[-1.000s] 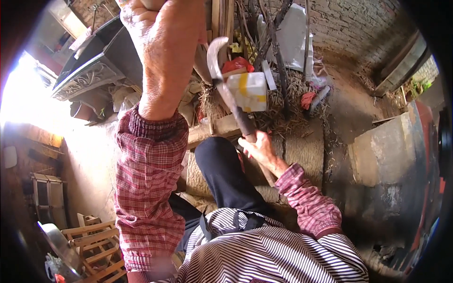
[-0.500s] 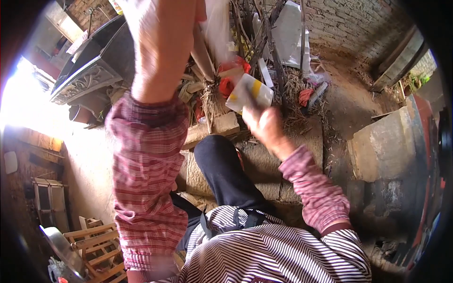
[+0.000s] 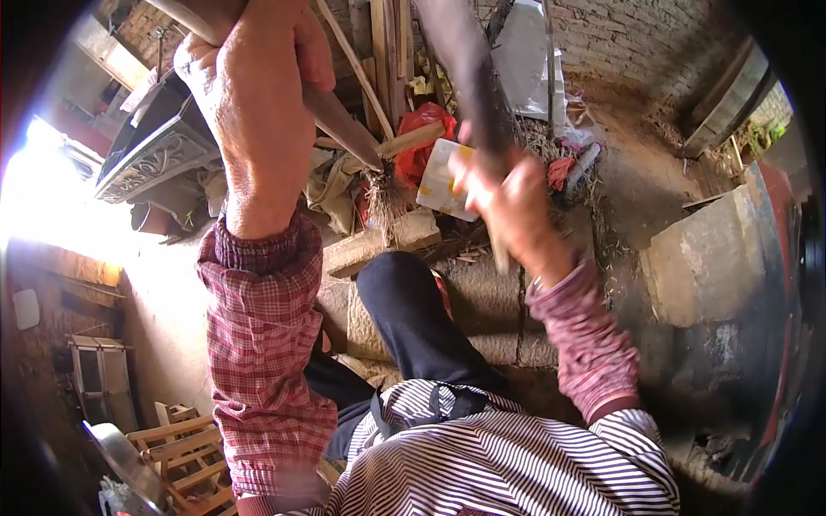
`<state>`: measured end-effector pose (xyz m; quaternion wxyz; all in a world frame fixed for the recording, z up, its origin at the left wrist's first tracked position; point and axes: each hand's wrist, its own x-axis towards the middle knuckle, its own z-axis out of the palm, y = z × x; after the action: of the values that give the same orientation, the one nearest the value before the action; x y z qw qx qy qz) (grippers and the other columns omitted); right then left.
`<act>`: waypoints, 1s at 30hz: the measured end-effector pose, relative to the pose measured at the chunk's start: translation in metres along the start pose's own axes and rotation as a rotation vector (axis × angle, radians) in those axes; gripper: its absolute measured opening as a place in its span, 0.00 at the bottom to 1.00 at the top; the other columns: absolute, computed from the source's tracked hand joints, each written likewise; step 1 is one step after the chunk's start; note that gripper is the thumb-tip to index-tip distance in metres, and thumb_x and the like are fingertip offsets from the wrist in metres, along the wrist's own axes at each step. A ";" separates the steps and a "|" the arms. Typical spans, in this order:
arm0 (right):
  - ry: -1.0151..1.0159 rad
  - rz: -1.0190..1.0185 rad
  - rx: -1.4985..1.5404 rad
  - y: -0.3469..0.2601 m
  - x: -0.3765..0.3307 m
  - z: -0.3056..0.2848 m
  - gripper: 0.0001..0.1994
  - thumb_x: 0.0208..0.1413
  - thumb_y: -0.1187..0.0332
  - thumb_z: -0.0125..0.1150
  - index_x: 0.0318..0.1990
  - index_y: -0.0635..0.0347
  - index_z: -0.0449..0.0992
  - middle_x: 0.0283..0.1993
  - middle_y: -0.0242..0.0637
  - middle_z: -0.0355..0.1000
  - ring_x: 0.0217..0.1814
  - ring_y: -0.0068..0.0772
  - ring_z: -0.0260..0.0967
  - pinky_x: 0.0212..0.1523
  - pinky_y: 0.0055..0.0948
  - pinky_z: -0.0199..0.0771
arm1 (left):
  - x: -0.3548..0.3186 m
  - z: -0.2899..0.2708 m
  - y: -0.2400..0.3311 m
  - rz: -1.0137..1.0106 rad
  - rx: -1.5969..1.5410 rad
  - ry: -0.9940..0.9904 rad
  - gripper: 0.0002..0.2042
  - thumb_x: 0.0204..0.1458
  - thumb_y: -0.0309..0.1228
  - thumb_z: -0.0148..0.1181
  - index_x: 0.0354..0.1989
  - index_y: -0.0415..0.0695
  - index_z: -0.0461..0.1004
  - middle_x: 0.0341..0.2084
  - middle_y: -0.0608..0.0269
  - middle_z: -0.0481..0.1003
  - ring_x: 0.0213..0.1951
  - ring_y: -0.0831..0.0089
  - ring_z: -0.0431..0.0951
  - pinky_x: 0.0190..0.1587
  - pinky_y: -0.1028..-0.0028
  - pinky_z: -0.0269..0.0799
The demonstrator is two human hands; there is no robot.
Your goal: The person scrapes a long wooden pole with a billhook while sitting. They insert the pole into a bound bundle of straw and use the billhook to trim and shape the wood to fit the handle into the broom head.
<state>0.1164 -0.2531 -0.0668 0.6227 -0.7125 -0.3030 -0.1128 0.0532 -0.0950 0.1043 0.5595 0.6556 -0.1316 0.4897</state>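
Both hands grip tools above a log.
Left hand (image 3: pixel 258 112) clenches a wooden stick (image 3: pixel 344 129); right hand (image 3: pixel 508 193) grasps a blurred dark tool handle (image 3: pixel 469 77), far right.

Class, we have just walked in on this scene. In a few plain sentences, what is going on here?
A person in a checked shirt and striped apron sits among clutter in a brick-walled yard. The left hand grips a long wooden stick, held up so its lower end points at a stone block in front of the knee. The right hand is raised, gripping the handle of a dark, blurred blade tool. Straw, wood scraps and a red bag lie beyond.
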 end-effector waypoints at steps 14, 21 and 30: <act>-0.344 0.493 -0.353 0.141 -0.185 0.028 0.15 0.50 0.58 0.64 0.35 0.63 0.78 0.33 0.51 0.77 0.36 0.51 0.76 0.37 0.43 0.74 | -0.005 0.001 0.008 0.141 0.129 -0.240 0.16 0.63 0.31 0.43 0.22 0.41 0.66 0.13 0.65 0.61 0.16 0.77 0.61 0.22 0.77 0.58; -0.284 0.698 0.031 0.127 -0.161 0.033 0.14 0.49 0.60 0.67 0.33 0.64 0.75 0.22 0.38 0.76 0.24 0.34 0.75 0.27 0.33 0.74 | 0.004 -0.035 0.038 -0.086 -0.242 -0.351 0.15 0.62 0.35 0.47 0.23 0.42 0.66 0.15 0.62 0.61 0.19 0.68 0.62 0.28 0.70 0.61; -0.366 0.537 -0.141 0.089 -0.162 0.039 0.15 0.49 0.61 0.68 0.36 0.64 0.76 0.28 0.48 0.75 0.30 0.52 0.74 0.33 0.41 0.74 | -0.081 -0.064 -0.025 -0.124 0.271 0.528 0.10 0.63 0.28 0.48 0.49 0.42 0.73 0.20 0.69 0.67 0.25 0.78 0.69 0.33 0.76 0.68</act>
<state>0.0310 -0.2664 -0.2346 0.5147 -0.8167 -0.2024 0.1645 0.0005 -0.0621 0.0178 0.5107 0.5812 0.1253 0.6211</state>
